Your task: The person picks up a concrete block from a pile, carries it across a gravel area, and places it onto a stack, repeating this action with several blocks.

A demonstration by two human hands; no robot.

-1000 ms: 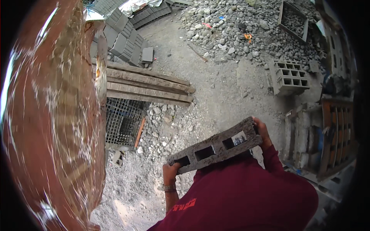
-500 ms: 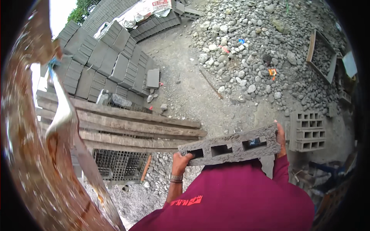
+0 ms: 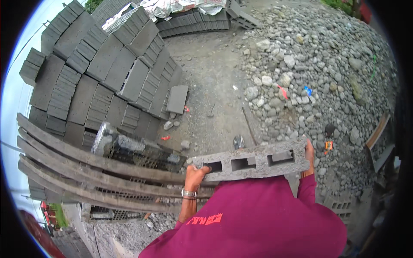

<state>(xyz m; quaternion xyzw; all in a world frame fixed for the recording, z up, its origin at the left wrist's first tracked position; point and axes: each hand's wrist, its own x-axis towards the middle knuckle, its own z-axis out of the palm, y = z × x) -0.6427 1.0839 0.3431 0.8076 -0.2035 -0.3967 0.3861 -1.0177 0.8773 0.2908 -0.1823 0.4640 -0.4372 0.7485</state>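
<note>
From where I stand, one hollow concrete block (image 3: 261,161) is up off the ground, as far as I can judge, and not set down on anything. The left hand (image 3: 195,177) grips its near-left end, thumb hooked at the end hollow; the right hand (image 3: 309,157) clasps the opposite end, its fingers partly hidden. So the lifting looks done and the laying-down not. Ahead and left of the left hand rises a tall block stack (image 3: 103,56), with a loose block (image 3: 177,99) leaning or lying by its foot. Timber beams (image 3: 107,161) run out leftward beside that hand; beyond the right hand spreads a gravel heap (image 3: 344,73).
</note>
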